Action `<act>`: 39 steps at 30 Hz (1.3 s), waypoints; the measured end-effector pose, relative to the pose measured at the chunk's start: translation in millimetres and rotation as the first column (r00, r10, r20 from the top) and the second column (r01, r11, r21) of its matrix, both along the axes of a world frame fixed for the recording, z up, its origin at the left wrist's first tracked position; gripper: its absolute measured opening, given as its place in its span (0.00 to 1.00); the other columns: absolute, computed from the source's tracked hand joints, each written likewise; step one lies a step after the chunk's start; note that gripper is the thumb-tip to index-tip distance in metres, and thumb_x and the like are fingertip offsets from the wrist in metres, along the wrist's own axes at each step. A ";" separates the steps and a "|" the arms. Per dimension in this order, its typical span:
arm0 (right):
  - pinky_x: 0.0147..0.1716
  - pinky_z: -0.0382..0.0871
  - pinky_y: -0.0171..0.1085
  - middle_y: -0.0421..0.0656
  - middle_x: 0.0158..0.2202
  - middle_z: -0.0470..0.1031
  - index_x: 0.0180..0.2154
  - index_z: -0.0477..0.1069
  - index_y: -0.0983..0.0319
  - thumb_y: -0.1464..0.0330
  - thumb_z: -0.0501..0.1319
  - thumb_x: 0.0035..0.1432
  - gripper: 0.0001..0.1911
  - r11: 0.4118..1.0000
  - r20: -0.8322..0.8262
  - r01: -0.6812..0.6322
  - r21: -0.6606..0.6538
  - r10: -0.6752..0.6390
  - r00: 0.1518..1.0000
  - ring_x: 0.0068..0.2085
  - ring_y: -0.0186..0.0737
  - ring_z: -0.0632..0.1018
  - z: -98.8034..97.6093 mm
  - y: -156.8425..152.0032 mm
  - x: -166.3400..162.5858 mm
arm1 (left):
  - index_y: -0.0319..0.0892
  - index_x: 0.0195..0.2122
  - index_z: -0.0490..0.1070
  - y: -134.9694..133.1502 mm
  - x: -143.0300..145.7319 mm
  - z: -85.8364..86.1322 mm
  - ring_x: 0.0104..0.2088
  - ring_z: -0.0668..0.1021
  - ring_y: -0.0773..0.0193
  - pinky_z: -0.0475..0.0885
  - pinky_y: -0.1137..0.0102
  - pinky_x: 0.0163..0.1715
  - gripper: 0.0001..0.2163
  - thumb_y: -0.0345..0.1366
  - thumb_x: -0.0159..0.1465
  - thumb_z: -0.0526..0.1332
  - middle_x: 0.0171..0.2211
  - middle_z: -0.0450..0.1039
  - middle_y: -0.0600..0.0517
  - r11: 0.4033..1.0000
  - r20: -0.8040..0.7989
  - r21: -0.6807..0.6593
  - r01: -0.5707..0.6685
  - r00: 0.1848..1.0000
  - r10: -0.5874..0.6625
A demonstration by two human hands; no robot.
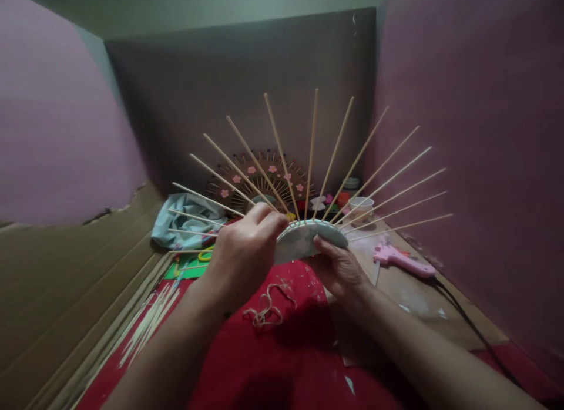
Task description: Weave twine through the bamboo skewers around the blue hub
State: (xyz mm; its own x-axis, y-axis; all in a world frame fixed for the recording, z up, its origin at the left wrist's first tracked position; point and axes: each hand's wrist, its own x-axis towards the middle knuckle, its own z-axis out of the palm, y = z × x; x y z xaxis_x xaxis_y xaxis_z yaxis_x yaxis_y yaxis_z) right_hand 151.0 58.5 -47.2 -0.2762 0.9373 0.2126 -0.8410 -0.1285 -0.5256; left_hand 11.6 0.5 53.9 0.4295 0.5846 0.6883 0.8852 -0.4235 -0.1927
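A pale half-round piece (pixel 293 250) with thin wooden sticks (pixel 345 134) fanning out from its curved edge is held up above the table. My right hand (pixel 341 266) grips its right end, thumb on the near face. At its left end, my left hand (pixel 247 239) is closed, fingers pinched near the curved edge among the sticks; what lies between the fingertips is hidden. Below hangs or lies a loose tangle of twine (pixel 267 307) over the red cloth (pixel 264 363).
Behind stands a brown fan-shaped piece with pink flowers (pixel 273 169). A pink glue gun (pixel 403 262) with a black cord lies on cardboard at right, near a white cup (pixel 361 207). Loose sticks (pixel 150 325) and a crumpled light-blue cloth (pixel 187 219) are at left.
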 end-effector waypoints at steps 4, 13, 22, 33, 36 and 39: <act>0.41 0.69 0.40 0.39 0.34 0.77 0.36 0.74 0.61 0.75 0.67 0.41 0.16 0.999 -0.021 -0.035 0.019 0.036 0.999 0.39 0.38 0.74 -1.4 -1.2 0.8 | 0.39 0.34 0.69 -0.1 2.2 -2.2 0.31 0.73 0.67 0.68 0.73 0.30 0.08 0.28 0.63 0.51 0.33 0.69 0.49 0.998 -0.015 -0.067 0.009 1.000 -0.010; 0.40 0.70 0.38 0.40 0.35 0.77 0.36 0.74 0.62 0.74 0.67 0.43 0.14 0.995 -0.005 -0.048 0.082 0.048 0.999 0.38 0.38 0.74 -3.2 -1.5 0.3 | 0.39 0.34 0.68 -2.3 5.7 -5.8 0.32 0.73 0.65 0.67 0.71 0.28 0.08 0.26 0.62 0.49 0.34 0.68 0.49 0.993 -0.077 -0.117 0.006 0.997 -0.015; 0.38 0.70 0.37 0.39 0.33 0.78 0.35 0.75 0.62 0.75 0.66 0.43 0.12 0.994 -0.012 -0.049 0.095 0.050 0.999 0.36 0.36 0.74 -3.4 -3.1 -0.7 | 0.39 0.34 0.67 -5.0 7.1 -5.7 0.32 0.72 0.63 0.64 0.71 0.26 0.09 0.24 0.60 0.50 0.33 0.68 0.49 0.995 -0.113 -0.102 -0.016 0.994 0.004; 0.41 0.68 0.37 0.40 0.34 0.77 0.35 0.75 0.63 0.75 0.66 0.43 0.13 0.992 0.033 -0.041 0.119 0.037 0.999 0.38 0.36 0.74 -1.0 -5.6 -1.2 | 0.42 0.30 0.66 -7.1 7.6 -5.8 0.24 0.69 0.65 0.53 0.70 0.19 0.07 0.25 0.59 0.51 0.30 0.66 0.52 0.986 -0.212 -0.072 -0.147 0.969 0.129; 0.41 0.68 0.37 0.39 0.33 0.77 0.35 0.75 0.63 0.75 0.66 0.42 0.13 0.994 0.049 -0.029 0.104 0.024 0.999 0.37 0.37 0.75 0.0 -7.0 -1.4 | 0.42 0.30 0.65 -8.7 9.1 -6.1 0.23 0.68 0.65 0.50 0.69 0.19 0.08 0.25 0.59 0.50 0.30 0.66 0.52 0.984 -0.236 -0.048 -0.172 0.959 0.156; 0.41 0.68 0.36 0.39 0.33 0.77 0.33 0.75 0.63 0.75 0.66 0.42 0.11 0.995 0.059 -0.025 0.093 0.019 0.998 0.37 0.36 0.75 1.3 -9.0 -0.8 | 0.42 0.30 0.65 -10.5 10.0 -5.9 0.23 0.68 0.66 0.49 0.69 0.19 0.09 0.24 0.58 0.49 0.30 0.66 0.52 0.984 -0.236 -0.042 -0.171 0.959 0.157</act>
